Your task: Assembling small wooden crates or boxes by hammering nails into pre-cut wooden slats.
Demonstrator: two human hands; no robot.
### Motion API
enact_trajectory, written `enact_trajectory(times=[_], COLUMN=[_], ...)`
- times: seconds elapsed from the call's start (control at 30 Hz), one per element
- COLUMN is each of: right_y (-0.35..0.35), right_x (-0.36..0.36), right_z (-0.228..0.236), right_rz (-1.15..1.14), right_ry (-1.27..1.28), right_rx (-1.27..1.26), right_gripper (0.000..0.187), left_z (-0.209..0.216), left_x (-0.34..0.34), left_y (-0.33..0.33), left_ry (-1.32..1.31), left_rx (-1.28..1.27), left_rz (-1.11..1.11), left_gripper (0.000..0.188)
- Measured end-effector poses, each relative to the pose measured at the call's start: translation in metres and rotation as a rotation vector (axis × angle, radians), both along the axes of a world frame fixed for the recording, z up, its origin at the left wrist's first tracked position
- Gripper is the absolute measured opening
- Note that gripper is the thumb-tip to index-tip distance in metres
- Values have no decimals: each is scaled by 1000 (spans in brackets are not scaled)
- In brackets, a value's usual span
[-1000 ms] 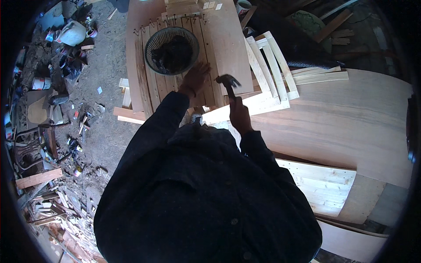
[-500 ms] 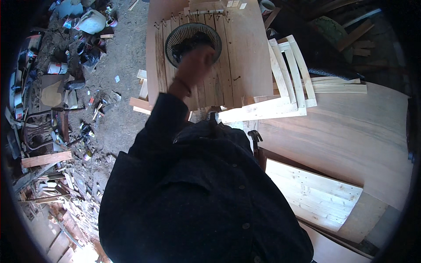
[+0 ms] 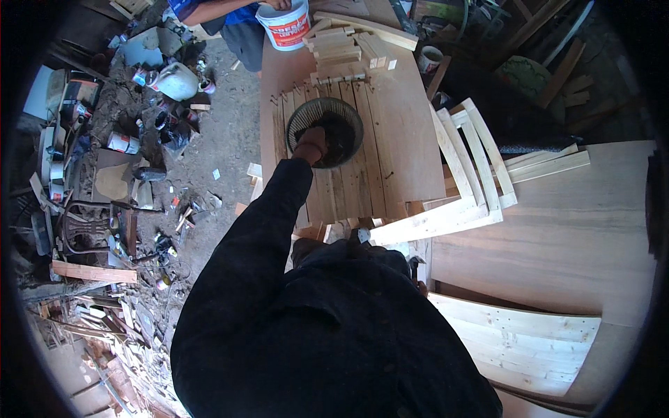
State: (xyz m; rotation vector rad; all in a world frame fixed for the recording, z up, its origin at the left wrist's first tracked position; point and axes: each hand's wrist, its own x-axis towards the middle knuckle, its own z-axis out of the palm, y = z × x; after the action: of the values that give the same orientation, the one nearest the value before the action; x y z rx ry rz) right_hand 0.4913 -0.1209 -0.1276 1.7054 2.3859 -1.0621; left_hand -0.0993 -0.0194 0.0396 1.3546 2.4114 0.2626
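Note:
My left hand [image 3: 313,139] reaches into a round mesh basket [image 3: 359,132] with dark contents; its fingertips are hidden there. The basket sits on several pale planks [image 3: 364,115] laid side by side, with nails [image 3: 370,88] standing along their far ends and one bent nail nearer me on the right. Low by my right side, the head of a hammer [image 3: 416,262] shows. Just below it, a small skin-coloured part of my right hand [image 3: 422,287] appears closed round the handle; my dark jacket covers the rest.
A co-worker's hand [image 3: 279,4] is at a white bucket [image 3: 284,28] at the table's far end. Short wood blocks [image 3: 334,50] are stacked beyond the planks. Slatted wooden frames [image 3: 474,160] lean at the right. Scrap and containers litter the left floor.
My left hand has gone from above the basket's middle down into its near left side. The view has shifted, bringing in the co-worker and bucket at the far end.

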Motion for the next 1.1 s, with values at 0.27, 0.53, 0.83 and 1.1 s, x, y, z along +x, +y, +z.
enact_trajectory(times=[0.27,0.53,0.83,1.1], right_y=[0,-2,10,24], right_x=[4,-6,-11,-22], right_z=[-2,8,14,25], right_rz=[-432,-403,-232,-306], right_ry=[-225,-242,-257,-131], right_rx=[-193,-222,-279,-137], right_gripper=[55,53,52,52], left_z=[25,96,141,40], left_x=[-14,-24,58,124], left_y=[-6,-14,-36,-35], left_ry=[32,-207,-1135,-261], left_rx=[45,241,766,761], left_rz=[-125,-159,95,-225], left_gripper=[23,14,17,13])
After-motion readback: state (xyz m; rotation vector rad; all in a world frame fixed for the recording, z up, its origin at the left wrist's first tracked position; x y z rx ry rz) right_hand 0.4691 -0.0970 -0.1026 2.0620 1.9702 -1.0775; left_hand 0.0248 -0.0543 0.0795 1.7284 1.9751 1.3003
